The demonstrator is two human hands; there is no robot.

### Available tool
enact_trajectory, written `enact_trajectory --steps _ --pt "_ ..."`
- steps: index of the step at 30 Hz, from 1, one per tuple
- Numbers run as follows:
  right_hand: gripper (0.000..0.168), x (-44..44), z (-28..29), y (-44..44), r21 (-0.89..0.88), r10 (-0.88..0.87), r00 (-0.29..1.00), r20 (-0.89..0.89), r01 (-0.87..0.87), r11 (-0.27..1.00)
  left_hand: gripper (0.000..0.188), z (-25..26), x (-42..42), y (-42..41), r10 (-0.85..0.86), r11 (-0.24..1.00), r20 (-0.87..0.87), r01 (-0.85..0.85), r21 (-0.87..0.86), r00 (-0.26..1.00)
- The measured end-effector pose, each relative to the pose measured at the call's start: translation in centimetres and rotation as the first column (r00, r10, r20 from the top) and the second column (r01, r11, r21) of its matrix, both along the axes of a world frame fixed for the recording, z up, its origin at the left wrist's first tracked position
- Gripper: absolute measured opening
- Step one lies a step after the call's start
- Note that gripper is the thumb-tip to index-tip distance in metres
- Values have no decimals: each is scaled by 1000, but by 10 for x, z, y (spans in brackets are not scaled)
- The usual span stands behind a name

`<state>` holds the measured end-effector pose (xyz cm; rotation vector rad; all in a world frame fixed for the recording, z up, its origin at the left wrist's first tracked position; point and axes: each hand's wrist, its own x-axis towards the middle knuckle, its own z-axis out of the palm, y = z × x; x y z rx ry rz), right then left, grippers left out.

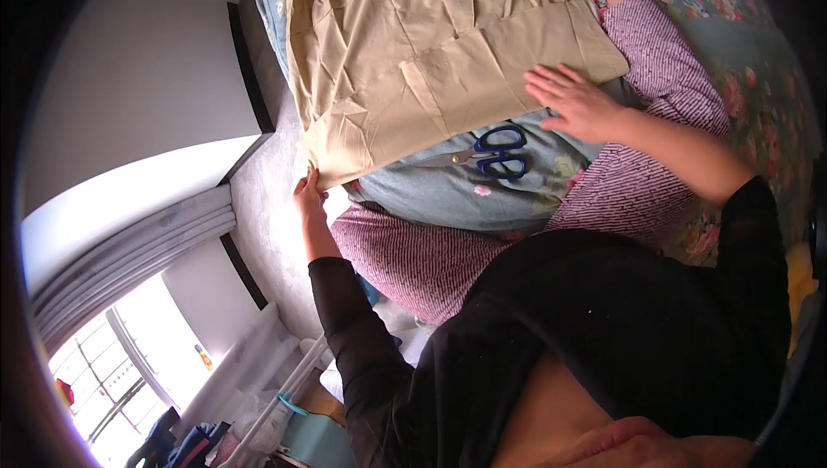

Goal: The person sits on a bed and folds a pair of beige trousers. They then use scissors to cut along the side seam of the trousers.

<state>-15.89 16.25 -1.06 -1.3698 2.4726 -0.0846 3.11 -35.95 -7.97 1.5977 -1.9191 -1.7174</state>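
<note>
A khaki cotton cloth (387,48), creased and with a folded edge and stitched seams, lies spread over the bed. At its near left corner, my left hand (310,193) pinches the hem between thumb and fingers. My right hand (578,104) rests with fingers apart over the cloth's near edge, towards the right; it grips nothing. Between the cloth and my lap lies a pair of scissors (501,152) with dark blue handles. The cloth's near edge partly covers the scissor blades.
Floral blue-grey bedding (685,67) lies under everything. My crossed legs in striped trousers (413,255) frame the near side. Beyond the bed's left edge are pale floor (271,190), a window (116,364), a curtain (142,255) and a white rail (278,397).
</note>
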Motion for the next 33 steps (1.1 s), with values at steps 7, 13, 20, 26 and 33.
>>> enact_trajectory --steps 7,13,20,26,33 --pt "57 -99 -16 48 -133 -582 812 -36 574 808 25 4 -1 -6 9 990 -70 1 139 998" --pt "71 -123 -32 41 83 -800 527 287 818 569 38 -8 -11 -33 -132 930 -143 172 324 981" --pt "62 -131 -32 60 294 -516 -113 849 912 285 53 5 -34 -46 -228 909 -135 261 325 964" --pt "50 -138 -33 62 263 -408 -105 907 897 354 47 18 -56 -42 -325 862 -179 369 348 929" --pt "40 -133 -23 74 152 -353 -23 935 927 342 51 41 -65 -35 -399 894 -59 402 199 915"
